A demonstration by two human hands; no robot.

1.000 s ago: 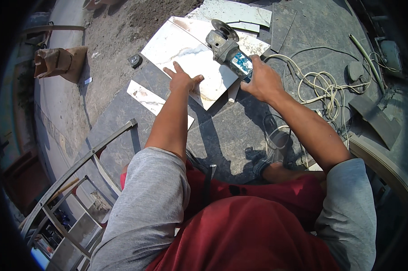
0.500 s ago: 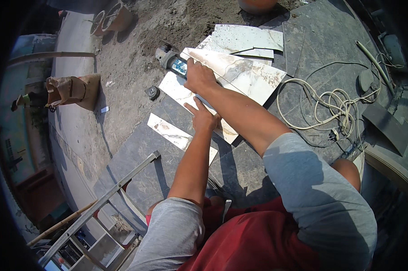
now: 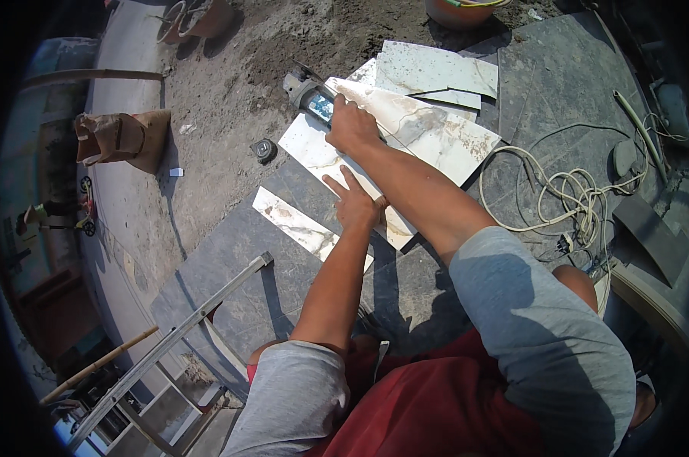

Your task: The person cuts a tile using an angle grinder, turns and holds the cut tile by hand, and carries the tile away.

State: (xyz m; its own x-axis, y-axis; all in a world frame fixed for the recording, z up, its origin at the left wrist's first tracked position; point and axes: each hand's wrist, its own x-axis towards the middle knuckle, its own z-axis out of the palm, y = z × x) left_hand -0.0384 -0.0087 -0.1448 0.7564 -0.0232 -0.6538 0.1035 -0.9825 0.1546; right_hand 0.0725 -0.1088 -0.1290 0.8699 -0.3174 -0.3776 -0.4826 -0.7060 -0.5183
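My right hand [image 3: 354, 126] is wrapped around the body of an angle grinder [image 3: 322, 105], whose grey head points to the far left. Beneath the grinder lies a white marbled tile [image 3: 428, 126], with a thin line running lengthwise beside my right forearm. My left hand [image 3: 357, 204] presses on the near part of this tile, its fingers spread and holding nothing. A narrow tile strip [image 3: 299, 221] lies apart on the dark slab, left of my left forearm. The contact between disc and tile cannot be made out.
More white tile pieces [image 3: 443, 68] lie beyond. A tape measure [image 3: 264, 150] sits on the sandy ground. Coiled pale cable [image 3: 577, 186] spreads on the right. A ladder [image 3: 184, 327] is at lower left, a paper sack [image 3: 131, 137] at left, and a bucket [image 3: 459, 14] at the far edge.
The whole view has shifted slightly, so tiles and hands appear farther right. My right hand keeps its hold on the grinder. At the far left, a small wheeled thing near a person shows more fully.
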